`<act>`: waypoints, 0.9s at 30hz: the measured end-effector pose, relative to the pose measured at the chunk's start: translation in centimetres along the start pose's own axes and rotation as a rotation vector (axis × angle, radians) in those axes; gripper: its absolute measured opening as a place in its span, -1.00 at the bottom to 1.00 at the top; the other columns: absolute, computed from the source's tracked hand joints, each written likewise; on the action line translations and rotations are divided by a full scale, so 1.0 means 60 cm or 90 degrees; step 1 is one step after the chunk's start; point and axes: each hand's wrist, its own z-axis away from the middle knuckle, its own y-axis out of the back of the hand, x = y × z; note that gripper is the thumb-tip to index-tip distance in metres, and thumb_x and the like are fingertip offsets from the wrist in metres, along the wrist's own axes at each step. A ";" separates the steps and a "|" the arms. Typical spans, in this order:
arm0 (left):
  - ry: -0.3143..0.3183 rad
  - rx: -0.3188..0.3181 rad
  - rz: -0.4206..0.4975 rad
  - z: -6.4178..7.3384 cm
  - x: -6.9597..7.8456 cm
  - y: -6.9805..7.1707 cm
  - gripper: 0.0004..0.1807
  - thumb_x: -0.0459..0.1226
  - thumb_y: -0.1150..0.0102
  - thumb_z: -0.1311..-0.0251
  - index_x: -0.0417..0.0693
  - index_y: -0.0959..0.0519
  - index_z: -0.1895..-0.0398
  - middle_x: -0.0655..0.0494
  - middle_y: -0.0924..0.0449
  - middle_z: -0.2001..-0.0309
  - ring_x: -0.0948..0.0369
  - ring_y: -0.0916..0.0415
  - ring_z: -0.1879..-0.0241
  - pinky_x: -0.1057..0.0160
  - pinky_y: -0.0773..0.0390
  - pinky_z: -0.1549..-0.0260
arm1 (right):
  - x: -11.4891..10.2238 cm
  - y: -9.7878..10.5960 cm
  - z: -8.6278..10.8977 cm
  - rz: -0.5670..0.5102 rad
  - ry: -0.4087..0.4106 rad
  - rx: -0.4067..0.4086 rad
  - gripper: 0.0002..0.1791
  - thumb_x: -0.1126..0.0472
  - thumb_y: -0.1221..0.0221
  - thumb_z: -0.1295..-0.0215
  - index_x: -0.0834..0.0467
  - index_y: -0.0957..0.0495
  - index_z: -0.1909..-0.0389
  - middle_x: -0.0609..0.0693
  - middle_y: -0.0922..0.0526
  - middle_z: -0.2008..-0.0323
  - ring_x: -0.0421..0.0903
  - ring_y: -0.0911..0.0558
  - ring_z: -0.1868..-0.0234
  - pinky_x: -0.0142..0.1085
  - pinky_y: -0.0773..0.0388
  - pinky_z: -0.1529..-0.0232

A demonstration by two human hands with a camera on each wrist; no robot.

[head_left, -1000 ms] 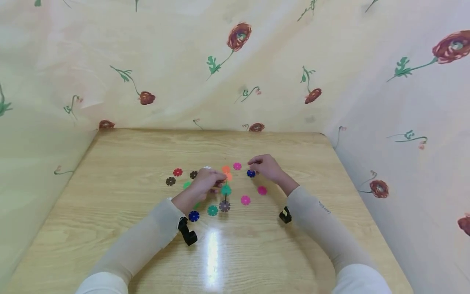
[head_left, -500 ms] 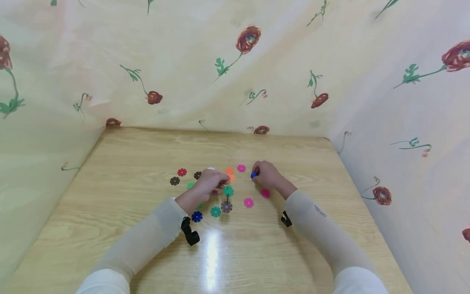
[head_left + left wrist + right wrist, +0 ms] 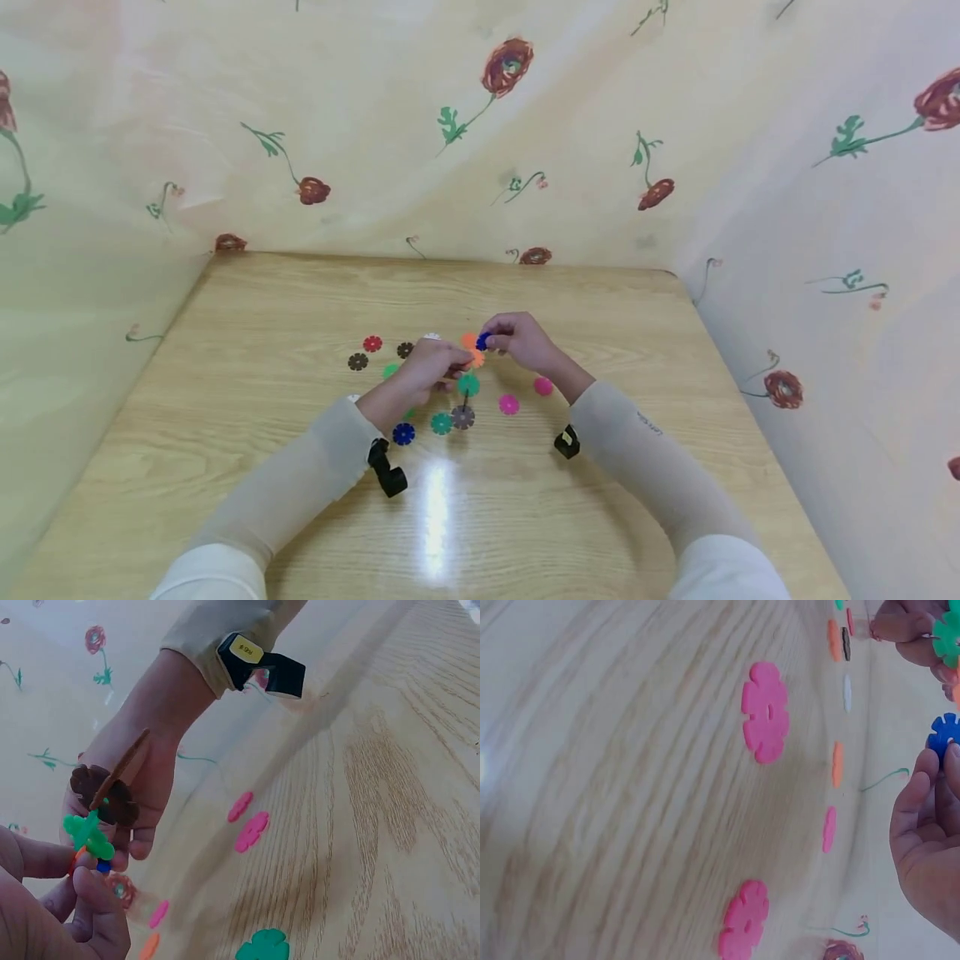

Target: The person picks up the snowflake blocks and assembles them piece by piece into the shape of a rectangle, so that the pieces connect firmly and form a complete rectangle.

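Note:
My left hand [image 3: 423,367] pinches a joined chain of flower-shaped plastic discs by its orange disc [image 3: 477,358]. From there the chain runs through a green disc [image 3: 88,834] to brown discs [image 3: 94,787], set crosswise to each other. My right hand [image 3: 521,340] pinches a blue disc [image 3: 946,733] between thumb and fingers. That blue disc is close beside the orange end of the chain, overlapping it in the left wrist view. Behind the hands, another orange disc [image 3: 468,341] lies on the table.
Loose discs lie on the wooden table [image 3: 600,533]: pink ones [image 3: 509,404] at right, a red one [image 3: 372,343] and dark brown ones [image 3: 357,362] at left, a teal one [image 3: 442,423] and a blue one [image 3: 403,433] nearer. Flower-patterned cloth [image 3: 375,125] surrounds the table.
My right hand has picked up the blue disc that lay on the right and carried it left to the chain. The left hand keeps its hold on the chain, nearly still.

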 end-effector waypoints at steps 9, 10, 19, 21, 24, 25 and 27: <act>-0.004 0.002 -0.019 0.005 0.006 -0.003 -0.82 -0.24 -0.25 -0.33 -0.21 -0.71 0.24 0.07 -0.62 0.42 0.24 -0.45 0.49 0.36 -0.47 0.51 | -0.006 -0.001 0.007 -0.025 0.012 -0.011 -0.87 0.48 -0.14 -0.40 0.31 -0.66 0.24 0.07 -0.70 0.32 0.16 -0.63 0.21 0.12 -0.59 0.08; -0.006 0.001 -0.020 0.005 0.006 -0.003 -0.82 -0.25 -0.26 -0.33 -0.21 -0.71 0.25 0.07 -0.62 0.42 0.24 -0.45 0.49 0.36 -0.47 0.51 | -0.006 -0.002 0.007 -0.021 0.014 -0.014 -0.87 0.48 -0.14 -0.41 0.31 -0.66 0.25 0.07 -0.70 0.31 0.15 -0.63 0.20 0.11 -0.59 0.07; -0.022 -0.012 -0.050 0.008 0.005 -0.006 -0.82 -0.26 -0.23 -0.35 -0.21 -0.70 0.30 0.06 -0.57 0.43 0.25 -0.39 0.55 0.38 -0.44 0.58 | -0.016 -0.003 0.016 0.005 0.052 -0.038 -0.85 0.52 -0.13 -0.39 0.31 -0.67 0.27 0.10 -0.69 0.26 0.12 -0.63 0.18 0.17 -0.58 0.03; -0.023 -0.014 -0.055 0.009 0.005 -0.007 -0.83 -0.27 -0.23 -0.35 -0.21 -0.69 0.32 0.06 -0.56 0.43 0.25 -0.38 0.56 0.38 -0.44 0.57 | -0.017 -0.002 0.016 0.014 0.064 -0.050 -0.84 0.53 -0.13 -0.38 0.31 -0.67 0.26 0.10 -0.71 0.25 0.14 -0.65 0.16 0.19 -0.58 0.01; -0.021 -0.014 -0.059 0.010 0.006 -0.008 -0.83 -0.28 -0.24 -0.34 -0.22 -0.68 0.34 0.07 -0.54 0.45 0.25 -0.37 0.56 0.35 -0.45 0.54 | -0.018 -0.001 0.016 0.023 0.081 -0.069 -0.83 0.53 -0.13 -0.38 0.31 -0.68 0.25 0.10 -0.73 0.24 0.12 -0.68 0.13 0.19 -0.59 0.00; -0.019 -0.014 -0.059 0.010 0.006 -0.008 -0.83 -0.28 -0.24 -0.34 -0.21 -0.68 0.35 0.07 -0.54 0.46 0.25 -0.37 0.56 0.35 -0.45 0.54 | -0.019 -0.001 0.016 0.026 0.084 -0.073 -0.82 0.54 -0.13 -0.38 0.31 -0.69 0.25 0.10 -0.73 0.24 0.10 -0.69 0.14 0.18 -0.60 0.01; -0.018 -0.012 -0.060 0.011 0.006 -0.009 -0.83 -0.28 -0.24 -0.33 -0.20 -0.68 0.38 0.08 -0.53 0.47 0.24 -0.37 0.56 0.33 -0.45 0.53 | -0.019 -0.001 0.017 0.030 0.091 -0.077 -0.82 0.54 -0.14 -0.37 0.30 -0.70 0.25 0.11 -0.74 0.24 0.08 -0.71 0.15 0.18 -0.60 0.01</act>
